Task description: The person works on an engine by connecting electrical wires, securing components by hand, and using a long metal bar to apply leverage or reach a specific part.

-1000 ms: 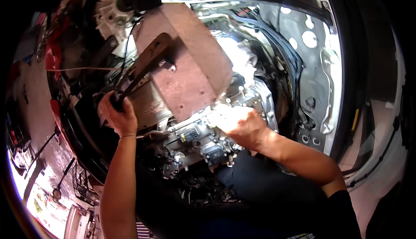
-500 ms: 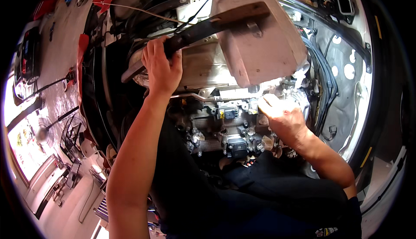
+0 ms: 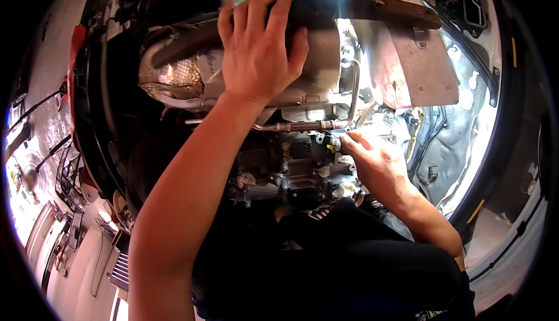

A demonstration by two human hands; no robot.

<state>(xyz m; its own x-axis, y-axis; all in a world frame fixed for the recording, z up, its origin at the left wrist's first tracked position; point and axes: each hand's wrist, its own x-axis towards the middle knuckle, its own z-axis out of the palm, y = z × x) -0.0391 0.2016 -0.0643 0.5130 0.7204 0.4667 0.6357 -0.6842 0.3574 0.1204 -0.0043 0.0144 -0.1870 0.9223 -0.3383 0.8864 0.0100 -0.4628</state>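
"Across the upper part of the view, what lies under the left hand (image 3: 259, 56)?"

"A dark metal bar (image 3: 375, 11). Its long axis runs left to right, well beyond the hand on both sides; left of the hand it slants nearer the person."

"Is the hand closed around it?"

"Can't tell. The fingers are spread over the top towards the far edge, and the thumb lies along the bar to the right. The underside is hidden."

"So the left hand is the nearer of the two hands?"

"Clearly. It touches the bar left of its middle. The right hand (image 3: 379, 162) is lower down, nearer the person, and well apart from it."

"And the right end of the bar?"

"That reaches over a brown plate (image 3: 431, 68), which hangs on the near side of it, beyond the right hand as the person looks. A small tab (image 3: 419, 33) shows where the two meet; whether they're joined there, I can't say."

"How is the right hand shaped?"

"Curled, thumb and fingertips drawn in just beside the right end of a thin metal pipe (image 3: 303, 126). Whether anything is pinched between them, I can't make out."

"How does that pipe lie against the bar?"

"Its straight stretch runs roughly the same way, nearer the person, along the far side of the engine (image 3: 300, 169). A silvery heat shield (image 3: 320, 68) fills the space between pipe and bar."
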